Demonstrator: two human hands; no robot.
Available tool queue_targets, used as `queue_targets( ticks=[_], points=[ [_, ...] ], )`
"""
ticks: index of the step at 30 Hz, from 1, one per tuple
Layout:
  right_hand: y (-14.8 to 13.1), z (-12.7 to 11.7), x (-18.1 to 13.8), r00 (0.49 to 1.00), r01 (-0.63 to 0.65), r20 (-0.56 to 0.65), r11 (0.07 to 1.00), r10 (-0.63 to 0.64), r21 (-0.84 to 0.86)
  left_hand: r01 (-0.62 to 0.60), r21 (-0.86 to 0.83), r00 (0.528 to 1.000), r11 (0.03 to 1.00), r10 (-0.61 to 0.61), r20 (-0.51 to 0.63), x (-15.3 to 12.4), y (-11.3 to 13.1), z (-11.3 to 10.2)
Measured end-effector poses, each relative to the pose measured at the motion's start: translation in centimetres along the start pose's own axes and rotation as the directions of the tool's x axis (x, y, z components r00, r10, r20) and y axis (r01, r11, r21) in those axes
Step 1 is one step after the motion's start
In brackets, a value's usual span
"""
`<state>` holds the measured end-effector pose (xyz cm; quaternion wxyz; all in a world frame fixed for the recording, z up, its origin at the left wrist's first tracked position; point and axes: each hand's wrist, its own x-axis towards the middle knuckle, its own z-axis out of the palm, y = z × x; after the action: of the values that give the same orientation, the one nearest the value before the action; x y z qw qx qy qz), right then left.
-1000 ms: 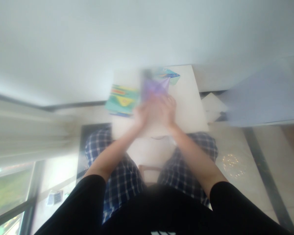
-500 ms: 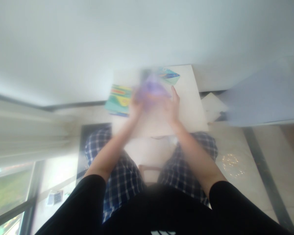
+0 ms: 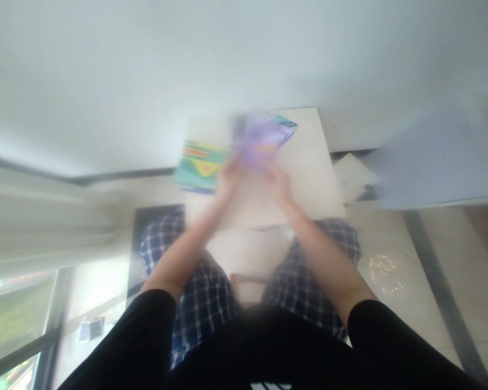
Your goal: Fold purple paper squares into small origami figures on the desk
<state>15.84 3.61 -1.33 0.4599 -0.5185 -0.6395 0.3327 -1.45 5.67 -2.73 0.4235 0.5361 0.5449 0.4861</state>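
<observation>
A thin, sheet-like purple piece (image 3: 260, 138), blurred, is held between my two hands over the white table (image 3: 313, 184). My left hand (image 3: 230, 172) grips its lower left edge, fingers closed. At the lower right edge, my right hand (image 3: 277, 181) pinches it too, though blur smears the fingertips. Just left of my left hand lies a green and yellow printed booklet or packet (image 3: 201, 168). Behind the purple piece, a blue-green pointed sheet (image 3: 291, 123) is partly covered. A dark blurred object (image 3: 239, 125) stands at the table's back.
A pale wall (image 3: 244, 54) rises behind the table. My knees in checked trousers (image 3: 203, 281) are at its front edge. On the right a large greyish panel (image 3: 439, 162) stands near a white piece (image 3: 353, 176). A window (image 3: 16, 319) is at the lower left.
The purple piece has moved up and away and now covers more of the blue-green sheet. My right hand has drawn in, its raised finger lowered onto the purple piece.
</observation>
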Motion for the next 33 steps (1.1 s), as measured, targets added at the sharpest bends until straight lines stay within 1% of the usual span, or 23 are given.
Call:
queue_targets(
  ticks=[2, 4, 8, 10, 13, 16, 18, 21, 24, 26, 28, 31, 33],
  points=[
    [0.2, -0.6, 0.5, 0.999, -0.021, -0.026, 0.999, 0.022, 0.042, 0.005, -0.005, 1.000, 1.000, -0.005, -0.011, 0.5, -0.5, -0.3],
    [0.5, -0.9, 0.9, 0.999, -0.040, -0.027, 0.997, 0.042, 0.070, 0.002, 0.000, 1.000, 1.000, -0.002, -0.021, 0.7, -0.7, -0.4],
    [0.8, -0.9, 1.0, 0.999, -0.036, 0.019, 0.997, 0.034, 0.074, -0.006, 0.021, 1.000, 1.000, 0.006, -0.005, 0.2, -0.5, -0.2],
    [0.8, -0.7, 0.9, 0.998, -0.017, 0.057, 0.999, 0.015, 0.047, -0.014, 0.047, 1.000, 0.999, 0.013, 0.016, -0.2, -0.2, -0.1],
    [0.6, -0.7, 0.9, 0.996, 0.038, 0.086, 0.998, -0.034, -0.044, -0.025, 0.070, 0.998, 0.997, 0.021, 0.061, -0.7, 0.4, 0.1],
    [0.7, -0.7, 1.0, 0.995, 0.083, 0.066, 0.991, -0.076, -0.106, -0.025, 0.072, 0.991, 0.997, 0.015, 0.135, -0.9, 1.3, 0.2],
    [0.9, -0.6, 0.9, 0.996, 0.082, 0.042, 0.992, -0.078, -0.096, -0.046, 0.093, 0.989, 0.995, 0.033, 0.146, -1.1, 1.7, 0.3],
    [1.3, -0.5, 0.9, 0.995, 0.096, 0.016, 0.993, -0.095, -0.061, -0.092, 0.119, 0.991, 0.989, 0.079, 0.109, -1.3, 1.4, 0.2],
    [1.2, -0.7, 1.1, 0.985, 0.169, 0.027, 0.984, -0.168, -0.048, -0.114, 0.127, 0.993, 0.985, 0.110, 0.043, -1.1, 0.3, 0.0],
    [0.9, -0.9, 1.2, 0.977, 0.212, 0.032, 0.976, -0.210, -0.054, -0.133, 0.144, 0.991, 0.981, 0.130, 0.027, -0.9, -0.3, -0.2],
    [0.7, -1.1, 1.2, 0.978, 0.209, -0.001, 0.974, -0.210, -0.086, -0.134, 0.164, 0.991, 0.977, 0.133, 0.020, -0.8, -0.4, -0.2],
    [0.7, -1.1, 1.1, 0.984, 0.132, -0.100, 0.982, -0.146, -0.133, -0.125, 0.180, 0.992, 0.976, 0.124, 0.014, -0.9, 0.0, -0.2],
    [0.8, -1.1, 1.0, 0.984, 0.084, -0.148, 0.989, -0.102, -0.123, -0.134, 0.181, 0.991, 0.974, 0.131, 0.028, -1.1, 0.3, -0.1]
  ],
)
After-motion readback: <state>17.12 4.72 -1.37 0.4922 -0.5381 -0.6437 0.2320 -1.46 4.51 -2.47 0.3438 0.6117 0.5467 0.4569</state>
